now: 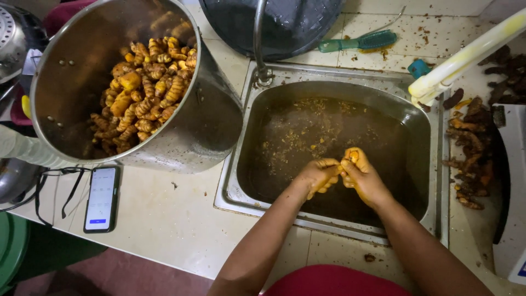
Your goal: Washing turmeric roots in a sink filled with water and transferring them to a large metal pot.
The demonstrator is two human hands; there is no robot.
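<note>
- A big steel pot (71,71) lies tipped on the counter (164,219) to the left of the sink, its mouth turned up toward the camera; a heap of knobbly orange-yellow turmeric roots (142,93) fills its lower right side.
- The steel sink (422,126) is a rounded rectangle holding murky brown water, with bits of peel floating toward its far left part.
- Both hands are together over the near middle of the sink. The left hand (318,176) and the right hand (362,178) are clamped on one small turmeric piece (353,155), fingers stained yellow.
- Only the bright orange tip of that piece shows between the fingers, pointing up and away from the person; the rest is hidden, so its long axis cannot be told for sure.
- A thin curved metal tap (257,38) rises from the sink's far left corner.
- A teal plastic brush (361,41) lies on the tiled ledge behind the sink, handle pointing left.
- Dark, dirty unwashed roots (468,159) lie in a rough pile on the counter right of the sink.
- A phone (101,198) lies flat, screen lit, on the counter just in front of the pot, beside a black cord (71,189).
</note>
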